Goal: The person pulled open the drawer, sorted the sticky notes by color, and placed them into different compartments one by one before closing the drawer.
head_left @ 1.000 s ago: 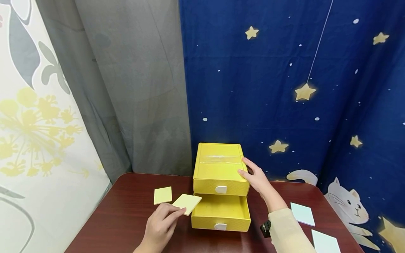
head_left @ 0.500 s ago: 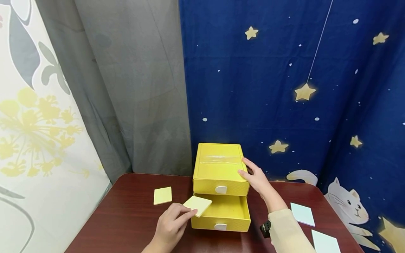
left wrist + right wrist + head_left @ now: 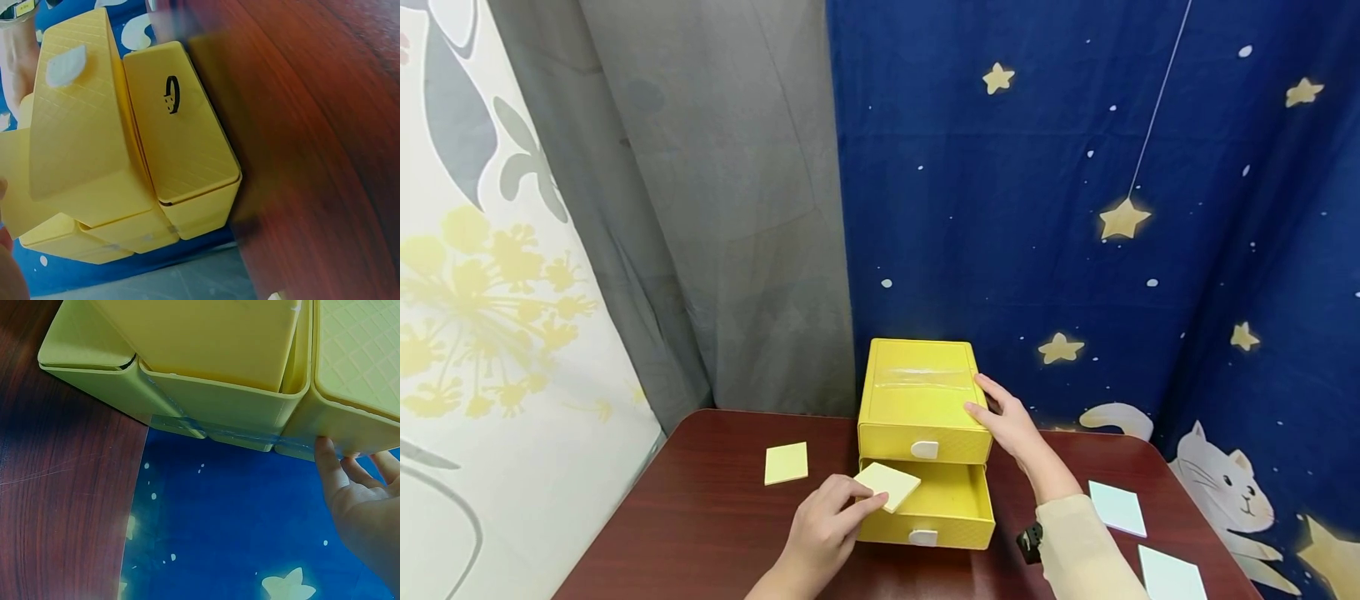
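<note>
My left hand [image 3: 827, 529] pinches a pale yellow sticky note pad [image 3: 889, 483] at its near edge, between thumb and fingers. The pad is tilted and overlaps the left side of a pulled-out yellow drawer [image 3: 958, 532] with a white tab. In the left wrist view the pad [image 3: 15, 181] shows beside that drawer's front, with fingertips at the frame's edge. My right hand [image 3: 1009, 425] rests on the right side and top edge of the yellow drawer unit [image 3: 917, 362]. Fingers of the right hand [image 3: 369, 519] touch the unit's side wall in the right wrist view.
Another yellow pad [image 3: 787, 463] lies on the dark red table [image 3: 700, 500], left of the unit. Two pale blue pads [image 3: 1117, 507] lie at the right. Below the pulled-out drawer is a closed tier [image 3: 194, 144] with a black loop. Curtains [image 3: 760, 208] hang behind.
My left hand has moved right with the sticky note pad, from left of the pulled-out drawer to over its left part. My right hand stays in place on the unit.
</note>
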The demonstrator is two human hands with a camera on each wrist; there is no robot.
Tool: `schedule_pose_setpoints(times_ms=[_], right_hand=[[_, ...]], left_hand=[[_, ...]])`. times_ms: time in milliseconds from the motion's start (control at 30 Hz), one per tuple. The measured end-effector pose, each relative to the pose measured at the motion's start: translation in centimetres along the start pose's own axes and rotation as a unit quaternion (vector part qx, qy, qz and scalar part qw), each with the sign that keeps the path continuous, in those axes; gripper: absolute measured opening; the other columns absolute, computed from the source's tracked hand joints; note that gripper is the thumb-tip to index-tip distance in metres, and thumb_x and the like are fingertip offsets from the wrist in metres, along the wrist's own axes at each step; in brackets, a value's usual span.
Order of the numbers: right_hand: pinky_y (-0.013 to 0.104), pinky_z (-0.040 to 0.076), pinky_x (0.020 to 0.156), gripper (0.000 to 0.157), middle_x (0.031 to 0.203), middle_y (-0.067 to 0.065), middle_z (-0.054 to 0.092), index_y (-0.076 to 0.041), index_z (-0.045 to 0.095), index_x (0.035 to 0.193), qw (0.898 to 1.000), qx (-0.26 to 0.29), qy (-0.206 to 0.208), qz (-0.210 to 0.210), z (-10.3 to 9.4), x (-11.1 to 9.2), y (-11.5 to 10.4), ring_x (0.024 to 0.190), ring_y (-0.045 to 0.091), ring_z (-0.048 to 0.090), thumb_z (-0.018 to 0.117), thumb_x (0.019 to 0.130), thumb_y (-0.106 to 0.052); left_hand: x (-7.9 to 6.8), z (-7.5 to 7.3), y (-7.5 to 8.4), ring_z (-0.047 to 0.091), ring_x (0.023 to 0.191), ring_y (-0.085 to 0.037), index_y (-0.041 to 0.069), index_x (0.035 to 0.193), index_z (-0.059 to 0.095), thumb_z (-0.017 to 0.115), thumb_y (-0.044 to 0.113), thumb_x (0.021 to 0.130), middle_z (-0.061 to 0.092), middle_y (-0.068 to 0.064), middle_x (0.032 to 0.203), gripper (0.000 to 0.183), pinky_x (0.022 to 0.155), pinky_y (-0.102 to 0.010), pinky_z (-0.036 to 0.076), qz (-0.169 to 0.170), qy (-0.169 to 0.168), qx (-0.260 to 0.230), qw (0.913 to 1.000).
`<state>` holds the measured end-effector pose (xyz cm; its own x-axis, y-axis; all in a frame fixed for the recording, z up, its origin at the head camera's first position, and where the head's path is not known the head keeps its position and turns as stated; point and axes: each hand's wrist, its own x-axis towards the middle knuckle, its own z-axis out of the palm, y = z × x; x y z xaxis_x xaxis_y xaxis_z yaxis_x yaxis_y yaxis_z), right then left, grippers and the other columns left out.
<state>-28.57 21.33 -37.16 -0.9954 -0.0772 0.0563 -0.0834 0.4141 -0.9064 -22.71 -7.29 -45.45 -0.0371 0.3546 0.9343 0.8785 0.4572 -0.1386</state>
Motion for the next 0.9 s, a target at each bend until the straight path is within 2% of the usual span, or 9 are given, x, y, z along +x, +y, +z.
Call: schedule_pose_setpoints(times_ms=[167, 233, 400, 567, 667, 733, 900], right_hand=[[0.051, 0.028, 0.111, 0.065, 0.157, 0.017, 0.015, -0.006, 0.024, 0.150, 1.000, 0.012, -0.001, 0.005, -0.1, 0.0, -0.1, 0.142, 0.037, 0.021, 0.056, 0.095, -0.018], [0.051, 0.029, 0.110, 0.066, 0.157, 0.016, 0.015, -0.008, 0.024, 0.150, 1.000, 0.009, 0.000, 0.003, -0.1, 0.3, 0.5, 0.142, 0.037, 0.021, 0.057, 0.095, -0.020], [0.050, 0.031, 0.110, 0.067, 0.158, 0.013, 0.016, -0.012, 0.024, 0.151, 1.000, -0.006, 0.006, -0.005, 0.0, 1.1, 2.0, 0.142, 0.035, 0.023, 0.058, 0.095, -0.027], [0.048, 0.031, 0.110, 0.067, 0.158, 0.010, 0.017, -0.015, 0.026, 0.151, 1.000, -0.008, 0.010, -0.007, 0.0, 1.4, 2.5, 0.142, 0.033, 0.024, 0.059, 0.094, -0.030], [0.048, 0.031, 0.110, 0.067, 0.158, 0.011, 0.017, -0.015, 0.026, 0.151, 1.000, -0.008, 0.010, -0.006, 0.0, 1.4, 2.5, 0.142, 0.033, 0.023, 0.059, 0.094, -0.030], [0.049, 0.030, 0.110, 0.067, 0.158, 0.012, 0.016, -0.014, 0.025, 0.151, 1.000, -0.008, 0.008, -0.007, 0.0, 1.4, 2.5, 0.142, 0.034, 0.022, 0.058, 0.094, -0.029], [0.051, 0.029, 0.110, 0.068, 0.158, 0.014, 0.014, -0.012, 0.023, 0.151, 1.000, 0.000, 0.005, -0.007, 0.0, 1.3, 2.5, 0.142, 0.036, 0.020, 0.058, 0.095, -0.027]], left_hand=[[0.2, 0.6, 0.0, 0.056, 0.075, -0.013, 0.015, 0.098, 0.075, 0.033, 0.001, 0.095, 0.061, 0.002, 0.085, 0.044, 0.062, -0.017, 0.045, 0.000, -0.020, 0.000, 0.9998], [0.2, 0.8, 0.0, 0.057, 0.076, -0.013, 0.015, 0.099, 0.074, 0.034, -0.002, 0.092, 0.061, 0.002, 0.086, 0.045, 0.063, -0.018, 0.046, 0.001, -0.026, -0.001, 0.9997], [0.2, 1.3, -0.1, 0.057, 0.081, -0.013, 0.017, 0.103, 0.073, 0.044, -0.007, 0.086, 0.061, 0.002, 0.090, 0.041, 0.069, -0.021, 0.049, 0.000, -0.044, -0.004, 0.9990], [0.1, 1.5, -0.2, 0.056, 0.084, -0.013, 0.018, 0.105, 0.072, 0.053, -0.009, 0.081, 0.060, 0.003, 0.092, 0.041, 0.071, -0.022, 0.049, -0.010, -0.061, -0.005, 0.9981], [0.1, 1.7, -0.2, 0.057, 0.084, -0.013, 0.018, 0.105, 0.072, 0.053, -0.004, 0.088, 0.059, 0.002, 0.092, 0.034, 0.071, -0.021, 0.049, -0.015, -0.066, -0.004, 0.9977], [0.2, 1.8, -0.2, 0.057, 0.084, -0.013, 0.019, 0.106, 0.072, 0.053, -0.003, 0.088, 0.059, 0.003, 0.093, 0.034, 0.070, -0.021, 0.049, -0.018, -0.070, -0.006, 0.9973], [0.4, 2.0, -0.3, 0.057, 0.084, -0.012, 0.020, 0.107, 0.071, 0.060, -0.011, 0.075, 0.060, 0.004, 0.094, 0.047, 0.069, -0.020, 0.049, -0.029, -0.090, -0.006, 0.9955]])
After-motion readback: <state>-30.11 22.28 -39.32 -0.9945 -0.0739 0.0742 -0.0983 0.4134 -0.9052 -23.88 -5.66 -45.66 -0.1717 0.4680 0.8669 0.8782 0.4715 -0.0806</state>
